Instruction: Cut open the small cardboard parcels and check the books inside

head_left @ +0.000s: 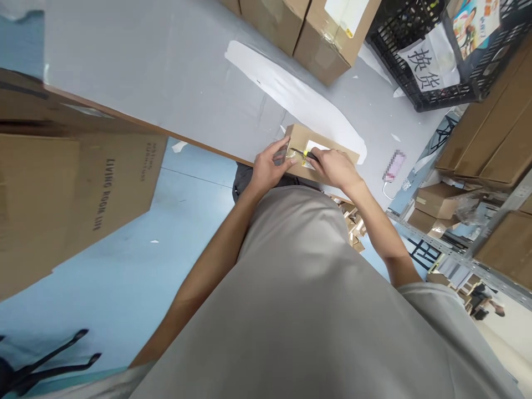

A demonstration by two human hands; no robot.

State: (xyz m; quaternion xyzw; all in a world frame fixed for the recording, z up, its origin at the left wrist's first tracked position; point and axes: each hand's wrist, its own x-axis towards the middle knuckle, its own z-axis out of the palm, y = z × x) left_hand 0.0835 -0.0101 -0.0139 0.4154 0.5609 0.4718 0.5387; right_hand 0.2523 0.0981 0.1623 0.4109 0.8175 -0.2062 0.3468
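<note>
On cardboard [349,157] — slim-bladed cutter [309,154]

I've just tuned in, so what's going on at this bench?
A person's right hand holds a yellow-and-black utility knife, its blade over the taped end of a small brown cardboard box on the grey tabletop. The left hand touches that same end. Whether the blade meets the tape is too small to tell.

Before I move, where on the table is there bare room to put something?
Widest: the grey table from its left end to the white patch. Smaller: between the black basket and the pink item, with a paper scrap. Crowded: under the cartons, and at the small box with left hand, right hand and cutter.
</note>
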